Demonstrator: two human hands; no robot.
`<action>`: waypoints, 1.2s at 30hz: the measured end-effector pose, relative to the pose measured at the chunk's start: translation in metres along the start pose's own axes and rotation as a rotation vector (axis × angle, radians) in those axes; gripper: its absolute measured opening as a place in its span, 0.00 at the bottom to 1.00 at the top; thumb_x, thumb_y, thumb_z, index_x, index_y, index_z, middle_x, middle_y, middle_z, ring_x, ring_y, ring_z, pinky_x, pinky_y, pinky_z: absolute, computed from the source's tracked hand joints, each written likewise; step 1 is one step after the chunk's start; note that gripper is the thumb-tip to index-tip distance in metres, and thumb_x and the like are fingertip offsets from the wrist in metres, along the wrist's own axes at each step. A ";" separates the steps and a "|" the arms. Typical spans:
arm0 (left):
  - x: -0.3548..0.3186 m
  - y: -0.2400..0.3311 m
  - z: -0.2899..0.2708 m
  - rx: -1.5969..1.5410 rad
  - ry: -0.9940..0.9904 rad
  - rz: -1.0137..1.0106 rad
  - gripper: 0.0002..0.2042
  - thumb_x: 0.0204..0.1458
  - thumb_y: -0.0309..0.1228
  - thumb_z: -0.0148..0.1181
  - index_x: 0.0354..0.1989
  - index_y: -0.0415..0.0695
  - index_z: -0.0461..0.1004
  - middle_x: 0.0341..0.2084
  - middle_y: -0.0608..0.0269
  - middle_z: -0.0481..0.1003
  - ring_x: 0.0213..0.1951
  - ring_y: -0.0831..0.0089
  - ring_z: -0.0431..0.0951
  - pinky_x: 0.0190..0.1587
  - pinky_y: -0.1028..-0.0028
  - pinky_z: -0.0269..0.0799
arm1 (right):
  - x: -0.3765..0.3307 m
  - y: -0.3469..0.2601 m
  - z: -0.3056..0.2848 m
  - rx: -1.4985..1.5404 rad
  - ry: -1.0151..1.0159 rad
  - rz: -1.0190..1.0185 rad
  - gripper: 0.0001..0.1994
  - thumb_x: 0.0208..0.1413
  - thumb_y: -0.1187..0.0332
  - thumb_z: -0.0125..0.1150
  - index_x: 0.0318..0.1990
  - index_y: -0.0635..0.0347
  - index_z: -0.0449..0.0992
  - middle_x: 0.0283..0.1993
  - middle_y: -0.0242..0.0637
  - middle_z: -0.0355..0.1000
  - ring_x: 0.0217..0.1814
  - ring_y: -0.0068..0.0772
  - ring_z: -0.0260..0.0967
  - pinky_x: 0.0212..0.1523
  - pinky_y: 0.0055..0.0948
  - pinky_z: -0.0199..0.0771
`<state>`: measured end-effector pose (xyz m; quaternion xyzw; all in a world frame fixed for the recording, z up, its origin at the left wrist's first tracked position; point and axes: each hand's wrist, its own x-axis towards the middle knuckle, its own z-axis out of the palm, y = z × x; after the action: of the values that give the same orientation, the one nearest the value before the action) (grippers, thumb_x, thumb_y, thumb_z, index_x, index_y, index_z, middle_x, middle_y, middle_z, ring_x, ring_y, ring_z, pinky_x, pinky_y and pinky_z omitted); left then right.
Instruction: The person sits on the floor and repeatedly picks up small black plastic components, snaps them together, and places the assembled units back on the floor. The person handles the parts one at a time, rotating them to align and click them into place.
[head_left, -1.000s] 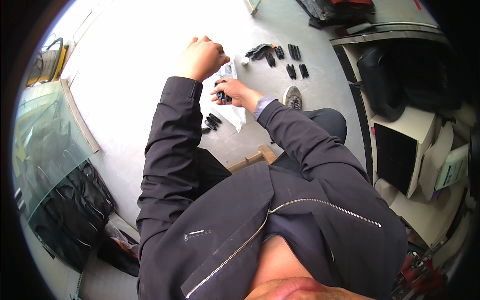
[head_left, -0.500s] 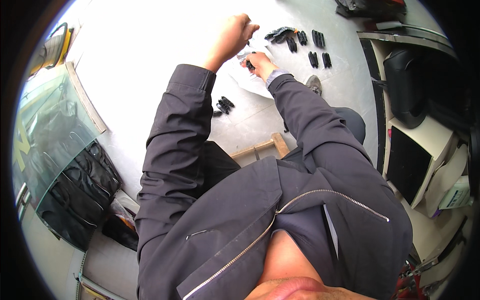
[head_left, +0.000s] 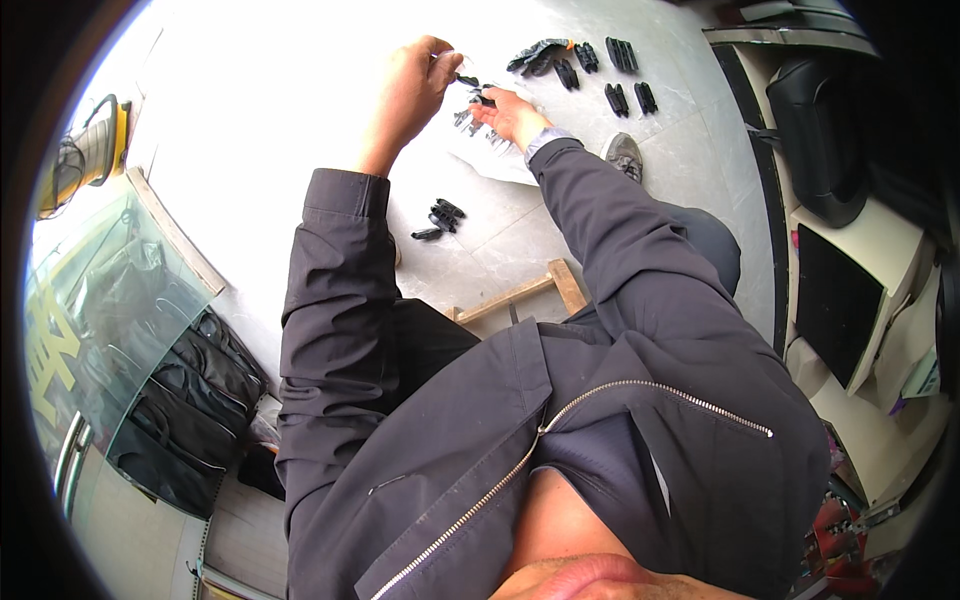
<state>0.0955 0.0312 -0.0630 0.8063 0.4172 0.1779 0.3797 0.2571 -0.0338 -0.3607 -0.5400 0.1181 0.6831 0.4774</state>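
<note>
Raised over the floor, my left hand (head_left: 410, 95) is closed in a pinch. At its fingertips is a small dark bit, blurred against the bright floor. Just right of it, my right hand (head_left: 512, 115) is closed, with its fingertips on a small black piece (head_left: 487, 97). Beneath both hands lies a white plastic bag (head_left: 500, 160) with dark shapes showing on it, too washed out to make out. Beyond my right hand, several small ribbed black pieces (head_left: 617, 98) lie in groups, beside a black-and-grey crumpled item (head_left: 538, 55) with an orange spot.
More black pieces (head_left: 440, 218) lie on the tiled floor below my left hand. A wooden frame (head_left: 520, 292) is close to my legs, and my shoe (head_left: 624, 155) is at right. Left stands a glass panel (head_left: 120, 330) by black bags (head_left: 190, 400); right, a black seat-like object (head_left: 815, 140).
My left hand has moved left and slightly down in the picture. My right hand's fingers have loosened around the black piece. The view has shifted slightly.
</note>
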 end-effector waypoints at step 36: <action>-0.011 0.029 -0.025 0.355 -0.285 -0.264 0.12 0.71 0.33 0.60 0.51 0.38 0.80 0.37 0.47 0.85 0.40 0.57 0.89 0.43 0.64 0.80 | 0.015 -0.171 -0.233 -1.770 0.772 -0.241 0.60 0.43 0.41 0.83 0.83 0.31 0.52 0.84 0.54 0.47 0.83 0.68 0.46 0.78 0.76 0.45</action>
<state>0.0895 0.0232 -0.0241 0.8158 0.4859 -0.0648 0.3070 0.5368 -0.0952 -0.4033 -0.8988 -0.3460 0.2472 -0.1060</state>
